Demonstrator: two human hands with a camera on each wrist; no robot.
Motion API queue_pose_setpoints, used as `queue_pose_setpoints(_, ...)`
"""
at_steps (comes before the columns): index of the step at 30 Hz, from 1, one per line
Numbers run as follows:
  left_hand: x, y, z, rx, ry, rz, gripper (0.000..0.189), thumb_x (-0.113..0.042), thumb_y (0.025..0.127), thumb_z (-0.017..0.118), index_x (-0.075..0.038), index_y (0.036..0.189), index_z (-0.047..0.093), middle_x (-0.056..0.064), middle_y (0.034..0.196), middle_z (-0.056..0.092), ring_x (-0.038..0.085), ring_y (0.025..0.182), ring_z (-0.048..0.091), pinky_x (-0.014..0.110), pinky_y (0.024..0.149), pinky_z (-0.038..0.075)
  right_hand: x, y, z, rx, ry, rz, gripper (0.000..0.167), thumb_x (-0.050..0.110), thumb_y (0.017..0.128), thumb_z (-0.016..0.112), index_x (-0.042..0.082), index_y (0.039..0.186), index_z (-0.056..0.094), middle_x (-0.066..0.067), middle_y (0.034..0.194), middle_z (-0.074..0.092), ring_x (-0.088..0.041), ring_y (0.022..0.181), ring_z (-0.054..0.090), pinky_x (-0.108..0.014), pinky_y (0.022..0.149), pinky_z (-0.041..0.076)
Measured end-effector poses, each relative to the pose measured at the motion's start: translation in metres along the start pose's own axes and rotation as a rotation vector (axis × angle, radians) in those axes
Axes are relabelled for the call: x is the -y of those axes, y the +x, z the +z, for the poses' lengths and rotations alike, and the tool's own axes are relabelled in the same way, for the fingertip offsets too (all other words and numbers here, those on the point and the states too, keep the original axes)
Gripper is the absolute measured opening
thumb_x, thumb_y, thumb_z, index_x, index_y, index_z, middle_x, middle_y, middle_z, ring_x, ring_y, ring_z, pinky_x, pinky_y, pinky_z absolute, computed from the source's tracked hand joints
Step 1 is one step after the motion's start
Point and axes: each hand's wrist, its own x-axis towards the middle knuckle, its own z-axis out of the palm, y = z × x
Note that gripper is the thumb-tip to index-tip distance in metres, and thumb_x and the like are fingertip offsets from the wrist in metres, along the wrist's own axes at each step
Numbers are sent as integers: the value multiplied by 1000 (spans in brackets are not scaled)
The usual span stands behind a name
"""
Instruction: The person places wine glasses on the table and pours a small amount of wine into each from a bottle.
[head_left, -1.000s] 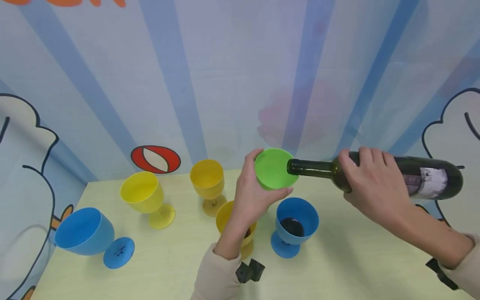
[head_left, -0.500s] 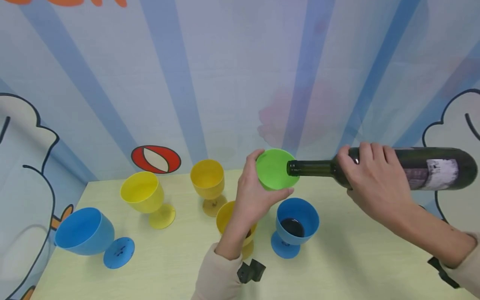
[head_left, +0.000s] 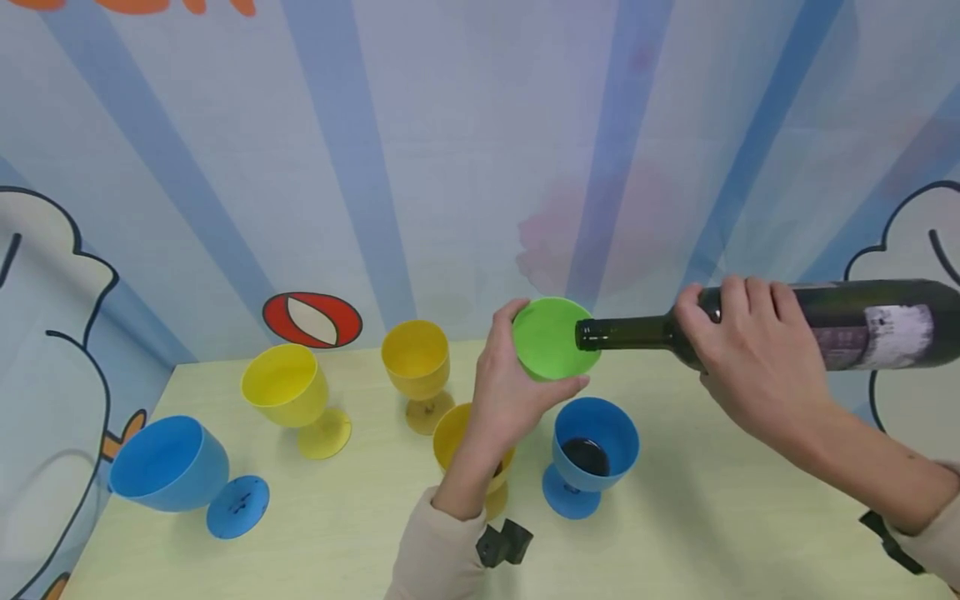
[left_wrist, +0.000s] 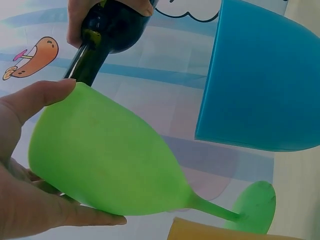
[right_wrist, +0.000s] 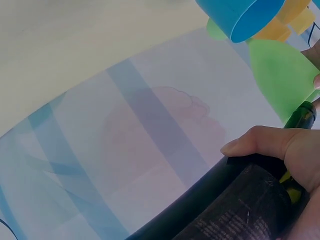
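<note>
My left hand grips the bowl of a green goblet, thumb on one side and fingers on the other. The goblet's stem and round foot show in the left wrist view. My right hand holds a dark green wine bottle around its shoulder and upper body. The bottle lies nearly sideways, and its mouth is over the goblet's right rim. No liquid shows inside the green bowl. Just below stands a blue goblet with dark liquid in it. A yellow goblet is partly hidden behind my left wrist.
On the pale tabletop, a second blue goblet stands at the far left. A bright yellow goblet and a deeper yellow one stand near the back edge. A printed cloth backdrop rises behind.
The base of the bottle has risen and shifted right, along with my right hand, while its mouth stays at the green goblet's rim. My left hand and the goblet have barely moved.
</note>
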Motion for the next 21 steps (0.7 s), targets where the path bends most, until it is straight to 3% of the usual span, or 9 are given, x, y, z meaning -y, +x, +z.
queue_pose_setpoints(21, 6, -1, 4, -14, 11, -15, 87, -19, 65, 82, -14, 136, 31, 6, 126, 47, 27, 108, 47, 39, 81, 47, 1, -3, 3, -4, -10, 2, 62, 2, 58, 77, -6, 109, 44, -35, 88, 49, -49, 83, 50, -55, 76, 43)
